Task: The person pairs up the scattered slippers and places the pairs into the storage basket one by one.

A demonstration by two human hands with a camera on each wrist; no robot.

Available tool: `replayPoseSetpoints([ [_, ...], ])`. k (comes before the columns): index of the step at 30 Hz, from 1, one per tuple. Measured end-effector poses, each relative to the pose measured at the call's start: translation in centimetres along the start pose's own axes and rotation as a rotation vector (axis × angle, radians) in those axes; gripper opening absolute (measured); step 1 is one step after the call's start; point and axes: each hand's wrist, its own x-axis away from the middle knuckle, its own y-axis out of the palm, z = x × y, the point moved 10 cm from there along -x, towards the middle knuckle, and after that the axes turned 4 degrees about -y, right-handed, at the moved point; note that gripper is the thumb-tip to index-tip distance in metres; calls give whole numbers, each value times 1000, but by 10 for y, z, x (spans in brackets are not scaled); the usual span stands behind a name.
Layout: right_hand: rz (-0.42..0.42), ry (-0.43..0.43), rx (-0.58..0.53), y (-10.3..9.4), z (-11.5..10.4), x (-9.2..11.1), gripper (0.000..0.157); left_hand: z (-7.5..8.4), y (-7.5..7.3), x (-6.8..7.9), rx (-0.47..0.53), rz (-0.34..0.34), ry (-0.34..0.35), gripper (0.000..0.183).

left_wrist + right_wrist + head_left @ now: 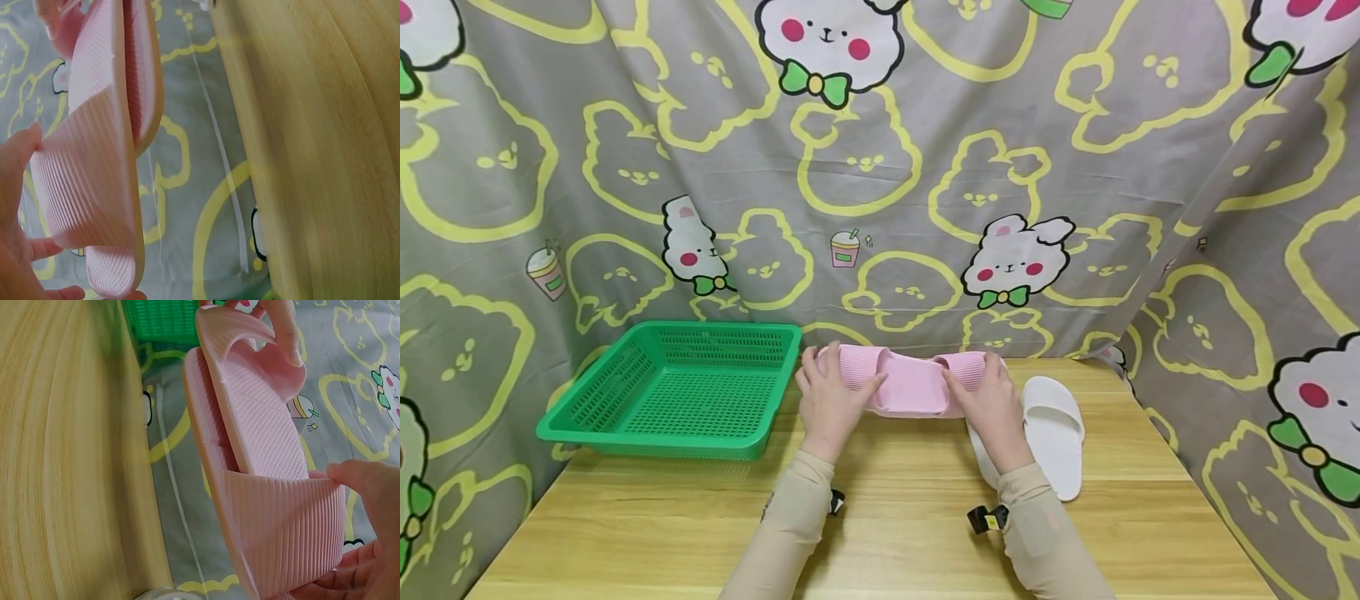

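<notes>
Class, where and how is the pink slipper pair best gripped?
Probably by the left strap and right strap, from both sides at once: the pink slippers overlap lengthwise, straps at opposite ends, and each strap's arch offers an edge to pinch.

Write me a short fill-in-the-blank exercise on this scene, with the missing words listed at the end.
1. The held slippers, gripped by the left hand and the right hand, are ____ in colour.
2. The plastic basket is coloured ____.
3. From the person's side, the white slippers lie to the ____ of that basket.
4. The table has a surface with a grain like that of ____.

Missing words: pink; green; right; wood.
</notes>
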Motion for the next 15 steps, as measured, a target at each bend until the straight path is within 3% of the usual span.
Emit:
replayPoseSetpoints([
  [6, 18, -7, -6, -1, 1, -1, 79, 2, 5, 0, -16, -44, 27, 92],
  [15, 27, 17, 11, -7, 7, -4, 79, 14, 13, 3, -45, -131, 147, 99],
])
